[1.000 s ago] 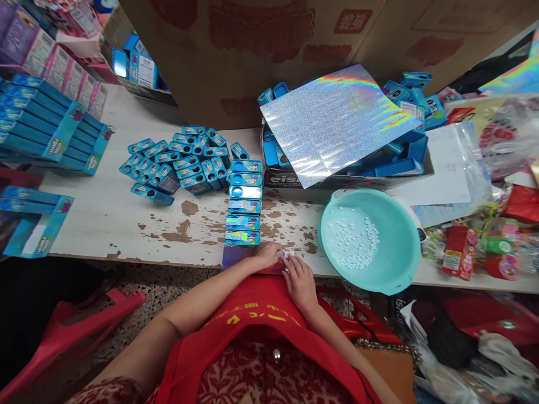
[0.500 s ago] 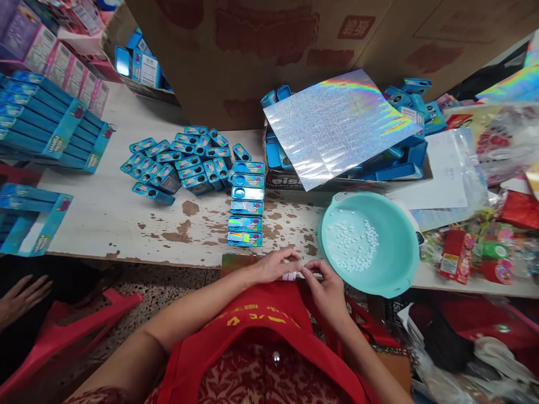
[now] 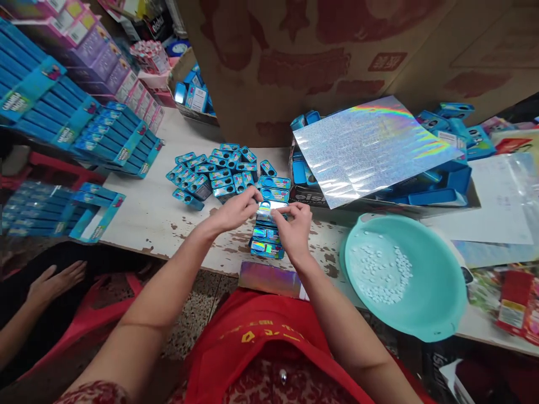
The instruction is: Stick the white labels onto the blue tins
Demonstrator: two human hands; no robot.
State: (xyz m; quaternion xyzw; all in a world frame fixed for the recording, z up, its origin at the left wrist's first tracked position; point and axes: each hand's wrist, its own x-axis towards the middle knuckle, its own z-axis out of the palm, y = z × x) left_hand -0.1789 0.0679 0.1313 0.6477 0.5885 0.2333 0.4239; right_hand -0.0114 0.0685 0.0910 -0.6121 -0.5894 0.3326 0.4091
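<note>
A column of small blue tins runs along the worn white table. Both my hands are over its middle, at a tin with a bright silvery top. My left hand is closed, its fingertips at the left end of that tin. From the right, my right hand pinches thumb and fingers together over the same tin. Whatever small thing lies between my fingertips is too small to make out. The lower tins carry shiny rainbow patches. A shiny rainbow-coloured sheet or roll rests at my lap.
A turquoise basin with white pellets stands right. Loose blue tins cluster behind left. A holographic sheet lies over a box of blue tins. Stacked blue display boxes stand left, near another person's hand.
My hands have moved up and forward from the shiny sheet at my lap to the tin column. The view has shifted left.
</note>
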